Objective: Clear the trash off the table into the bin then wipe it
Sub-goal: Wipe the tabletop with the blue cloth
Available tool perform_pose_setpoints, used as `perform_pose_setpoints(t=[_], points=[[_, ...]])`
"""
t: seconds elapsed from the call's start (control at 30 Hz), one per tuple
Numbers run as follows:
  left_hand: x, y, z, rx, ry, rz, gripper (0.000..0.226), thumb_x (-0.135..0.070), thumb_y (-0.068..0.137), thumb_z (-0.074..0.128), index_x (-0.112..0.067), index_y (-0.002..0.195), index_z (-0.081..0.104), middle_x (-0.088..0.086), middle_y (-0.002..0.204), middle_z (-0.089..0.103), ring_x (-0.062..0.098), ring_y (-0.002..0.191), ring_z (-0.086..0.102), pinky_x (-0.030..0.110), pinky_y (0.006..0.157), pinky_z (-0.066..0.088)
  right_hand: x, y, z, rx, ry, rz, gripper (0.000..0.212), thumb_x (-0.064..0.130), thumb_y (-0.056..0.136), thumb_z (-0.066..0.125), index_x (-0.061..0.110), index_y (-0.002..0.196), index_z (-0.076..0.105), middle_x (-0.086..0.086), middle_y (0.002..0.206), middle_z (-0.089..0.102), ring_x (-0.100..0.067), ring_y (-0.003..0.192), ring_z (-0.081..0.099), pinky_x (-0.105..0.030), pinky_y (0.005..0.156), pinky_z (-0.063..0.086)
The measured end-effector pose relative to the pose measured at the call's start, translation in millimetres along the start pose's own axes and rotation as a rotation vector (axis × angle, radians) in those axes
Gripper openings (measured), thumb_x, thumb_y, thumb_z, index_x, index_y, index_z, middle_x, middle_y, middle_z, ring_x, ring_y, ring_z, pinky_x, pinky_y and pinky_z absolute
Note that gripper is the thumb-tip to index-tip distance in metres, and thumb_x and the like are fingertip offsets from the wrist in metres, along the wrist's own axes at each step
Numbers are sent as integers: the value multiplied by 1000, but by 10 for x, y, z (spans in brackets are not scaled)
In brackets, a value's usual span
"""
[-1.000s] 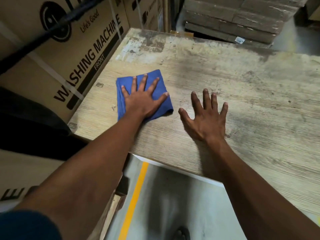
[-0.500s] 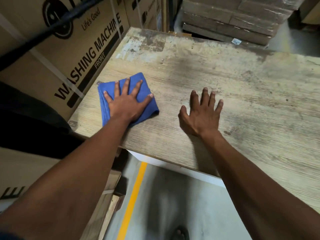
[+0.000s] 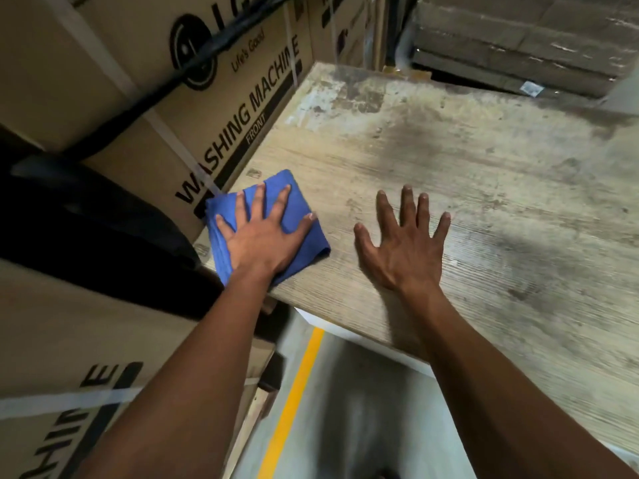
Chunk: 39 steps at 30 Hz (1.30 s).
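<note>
While flat on the table [image 3: 449,160], left hand [image 3: 262,240] splayed over blue cloth [image 3: 311,247], right hand [image 3: 404,247] splayed bare.

A worn wood-grain table [image 3: 466,174] is seen from above, its pale surface marked with dark smudges and with whitish scuffed patches near the far left corner. A folded blue cloth [image 3: 297,233] is laid flat at the near left corner, just beside the left edge and reaching the near edge. It is pressed down by the left hand [image 3: 262,242], fingers spread. The right hand [image 3: 404,250] is rested palm-down on the bare wood, near the cloth but apart from it, fingers splayed. Nothing else can be made out on the tabletop.
</note>
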State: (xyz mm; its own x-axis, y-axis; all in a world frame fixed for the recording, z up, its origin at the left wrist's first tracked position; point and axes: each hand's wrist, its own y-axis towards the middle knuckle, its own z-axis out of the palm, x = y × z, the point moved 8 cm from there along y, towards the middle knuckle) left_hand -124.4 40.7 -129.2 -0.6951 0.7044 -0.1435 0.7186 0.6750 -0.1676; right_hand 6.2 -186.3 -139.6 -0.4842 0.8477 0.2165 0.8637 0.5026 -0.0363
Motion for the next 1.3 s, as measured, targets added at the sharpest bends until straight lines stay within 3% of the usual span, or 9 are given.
perform_pose_setpoints(t=[0.17,0.37,0.5,0.73,0.93,1.07,1.2,1.23,1.3], points=[[-4,317,-53,31,-20,-16,90,-102,85,8,-62,165,-3,-12,181,-11,28,167,-15,74,126,-8,16,4,-14,-14,8,5,82,80,101,7,40,172,4,-3,182,-8,-30,167,-12,-68,128,-7],[445,-397,53,-51,-91,-270,92,-100,88,6,-55,168,-1,-9,182,-7,26,167,-13,69,129,1,9,-6,-45,-11,12,7,82,81,101,7,40,172,3,-4,182,-8,-30,167,-12,-69,128,-6],[362,-289,44,-46,-87,-318,92,-98,88,2,-53,169,-1,-4,182,-7,34,166,-13,77,124,-2,36,3,-38,-26,11,8,81,80,101,7,40,172,4,-4,182,-7,-31,167,-10,-69,128,-6],[-436,659,-18,64,-26,-5,90,-98,88,7,-56,167,-4,-6,182,-13,36,166,-17,81,121,-9,22,21,20,-33,2,17,73,71,105,11,41,171,6,-3,182,-4,-30,167,-8,-68,129,-5],[-635,-188,180,28,-6,113,85,-97,90,8,-60,165,-9,-13,180,-18,29,165,-22,76,123,-12,33,21,-18,-52,5,29,62,49,110,20,42,171,10,-1,182,0,-29,168,-1,-67,130,0],[-924,-547,344,20,33,168,80,-92,93,3,-59,162,-19,-11,178,-25,31,163,-28,79,122,-9,-16,13,-114,-124,48,48,69,34,105,30,35,172,14,-1,178,27,-27,165,23,-58,129,20],[-1369,-209,343,15,45,310,81,-93,92,4,-60,163,-17,-11,178,-24,32,164,-26,81,120,-8,-252,225,-317,-229,185,57,68,22,104,58,25,168,34,-8,132,73,-33,129,62,-48,95,44],[-1497,-100,336,16,48,347,81,-94,93,7,-60,163,-14,-11,179,-22,31,165,-24,81,120,-9,-338,291,-362,-251,190,62,66,22,104,60,22,166,38,-9,123,74,-36,118,64,-48,89,44],[-1752,151,329,29,32,391,83,-96,92,11,-61,165,-8,-12,180,-19,30,165,-23,79,121,-12,-590,415,-440,-318,138,119,59,25,104,56,18,161,45,-11,128,71,-37,117,63,-49,91,45]])
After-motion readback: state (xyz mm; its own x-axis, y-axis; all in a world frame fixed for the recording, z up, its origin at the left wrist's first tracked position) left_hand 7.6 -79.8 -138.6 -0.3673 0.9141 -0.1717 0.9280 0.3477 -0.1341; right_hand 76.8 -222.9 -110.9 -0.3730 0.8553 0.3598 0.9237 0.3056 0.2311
